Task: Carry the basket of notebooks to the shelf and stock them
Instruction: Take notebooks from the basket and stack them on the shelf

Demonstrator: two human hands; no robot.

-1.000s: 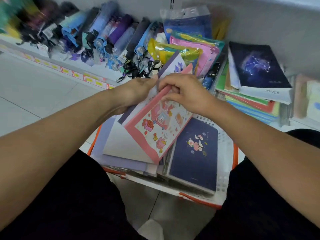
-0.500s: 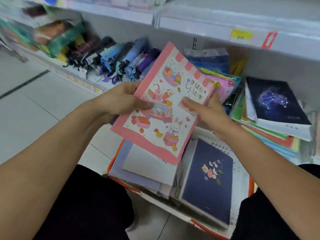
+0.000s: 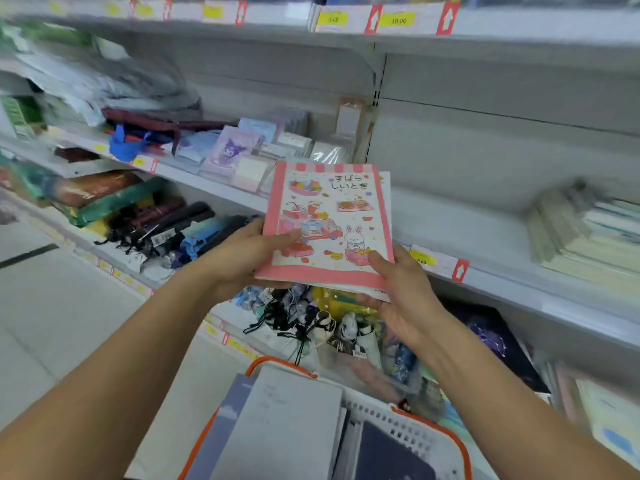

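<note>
I hold a small stack of pink-bordered notebooks (image 3: 329, 223) with a bunny cover upright in front of the middle shelf (image 3: 485, 237). My left hand (image 3: 249, 252) grips its lower left edge, thumb on the cover. My right hand (image 3: 401, 292) grips the lower right corner from below. Beneath my arms sits the white basket (image 3: 412, 427) with orange rim, holding a grey notebook (image 3: 287, 420) and dark blue ones (image 3: 388, 455).
A stack of books (image 3: 588, 233) lies on the middle shelf at right, with bare shelf to its left. Character notepads (image 3: 232, 150) sit left of the notebooks. Folded umbrellas (image 3: 166, 226) fill the lower shelf. Price tags (image 3: 398, 19) line the shelf above.
Both hands lifted the pink notebooks out of the basket and raised them upright to the level of the middle shelf. My view tilted upward from the basket to the shelves.
</note>
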